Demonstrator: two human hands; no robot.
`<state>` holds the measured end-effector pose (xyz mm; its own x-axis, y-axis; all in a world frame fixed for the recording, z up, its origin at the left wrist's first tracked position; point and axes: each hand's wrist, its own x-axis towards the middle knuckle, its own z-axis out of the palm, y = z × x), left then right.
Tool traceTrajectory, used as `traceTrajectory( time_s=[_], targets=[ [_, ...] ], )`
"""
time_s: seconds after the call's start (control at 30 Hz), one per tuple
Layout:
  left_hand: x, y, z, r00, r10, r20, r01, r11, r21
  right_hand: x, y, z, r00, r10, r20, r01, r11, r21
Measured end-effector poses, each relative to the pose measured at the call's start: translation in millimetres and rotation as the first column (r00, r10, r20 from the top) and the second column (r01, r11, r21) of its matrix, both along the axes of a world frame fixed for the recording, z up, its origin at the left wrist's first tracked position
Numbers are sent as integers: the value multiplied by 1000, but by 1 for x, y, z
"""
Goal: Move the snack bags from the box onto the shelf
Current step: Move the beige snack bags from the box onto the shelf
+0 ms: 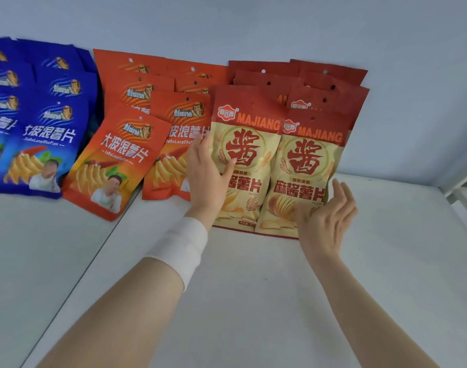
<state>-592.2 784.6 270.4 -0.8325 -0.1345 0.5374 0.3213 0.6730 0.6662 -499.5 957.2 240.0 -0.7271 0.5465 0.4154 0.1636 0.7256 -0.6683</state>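
White shelf (253, 288): open left grip (206, 176) touches left bag (249, 160), open right grip (325, 216) beside right bag (304, 166).

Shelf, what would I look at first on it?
Two cream bags with big red letters stand side by side in the middle of the shelf. The left hand lies on one and the right hand is at the other's lower corner. Left of them lean orange bags, then blue bags at the far left.
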Motion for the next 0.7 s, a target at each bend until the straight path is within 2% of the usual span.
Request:
traceTrajectory(
  time_s=[0.13,0.2,0.3,0.43,0.57,0.7],
  targets=[
    [37,-33,17,996,-80,-36,66,956,-287,16,-20,22,990,137,39,-142,951,276],
    [64,-54,23,992,-120,40,125,870,-477,25,-38,33,970,232,76,-243,888,391],
    [113,-93,28,992,-19,123,101,705,-702,42,-76,40,904,390,173,-424,771,475],
    [187,-148,34,963,208,174,35,543,-839,75,-135,39,789,526,318,-608,593,528],
    [262,-216,37,886,414,207,34,389,-921,114,-210,39,639,661,393,-744,403,533],
    [336,-297,34,783,586,207,15,315,-949,157,-298,37,512,727,458,-794,198,574]
  ],
)
